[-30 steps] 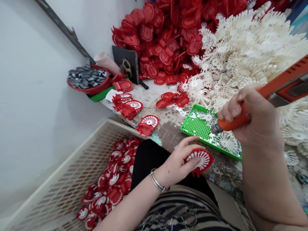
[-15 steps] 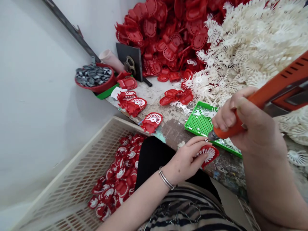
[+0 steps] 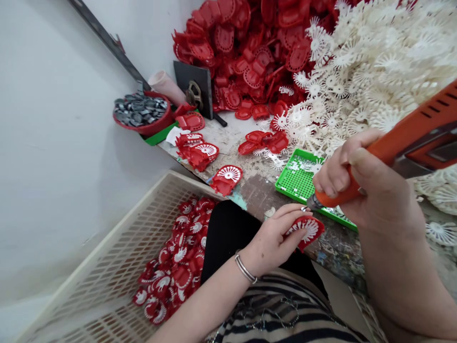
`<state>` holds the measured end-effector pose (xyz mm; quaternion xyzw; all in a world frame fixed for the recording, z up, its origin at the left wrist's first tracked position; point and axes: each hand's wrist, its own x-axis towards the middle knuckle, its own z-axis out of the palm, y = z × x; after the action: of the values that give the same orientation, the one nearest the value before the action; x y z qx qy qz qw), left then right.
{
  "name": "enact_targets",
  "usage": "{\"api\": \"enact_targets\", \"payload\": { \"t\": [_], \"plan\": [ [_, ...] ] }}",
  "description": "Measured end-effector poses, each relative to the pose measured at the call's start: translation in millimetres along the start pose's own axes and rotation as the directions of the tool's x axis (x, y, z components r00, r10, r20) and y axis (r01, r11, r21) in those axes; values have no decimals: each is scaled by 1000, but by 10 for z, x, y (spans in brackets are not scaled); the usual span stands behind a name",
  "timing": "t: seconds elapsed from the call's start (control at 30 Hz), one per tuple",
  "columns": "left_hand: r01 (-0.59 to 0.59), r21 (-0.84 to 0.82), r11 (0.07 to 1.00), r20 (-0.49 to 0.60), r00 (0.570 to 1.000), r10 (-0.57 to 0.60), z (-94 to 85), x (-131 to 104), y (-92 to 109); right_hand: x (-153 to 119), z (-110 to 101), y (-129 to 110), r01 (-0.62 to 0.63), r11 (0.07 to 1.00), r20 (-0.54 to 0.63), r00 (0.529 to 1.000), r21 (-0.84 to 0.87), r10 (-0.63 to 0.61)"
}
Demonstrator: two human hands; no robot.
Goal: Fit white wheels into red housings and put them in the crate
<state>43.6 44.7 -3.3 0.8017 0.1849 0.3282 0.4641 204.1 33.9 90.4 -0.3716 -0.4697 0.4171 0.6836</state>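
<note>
Red part half hidden under left hand fingers.

No words, labels, brand marks, numbers or signs can be read anywhere in this view, neither on the tool nor on any of the parts, trays and bins on the bench or beside it.

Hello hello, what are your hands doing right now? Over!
Left hand holds red-and-white piece at bench edge. Right hand grips orange screwdriver, tip at the piece. Nothing between them.
</note>
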Motion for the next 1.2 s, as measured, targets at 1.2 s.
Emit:
{"api": "enact_targets", "payload": {
  "t": [1.2],
  "plan": [
    [494, -699, 518, 3, 725, -688, 55, -75, 153, -78, 24, -168, 38, 998, 68, 997, 43, -40]
  ]
}}
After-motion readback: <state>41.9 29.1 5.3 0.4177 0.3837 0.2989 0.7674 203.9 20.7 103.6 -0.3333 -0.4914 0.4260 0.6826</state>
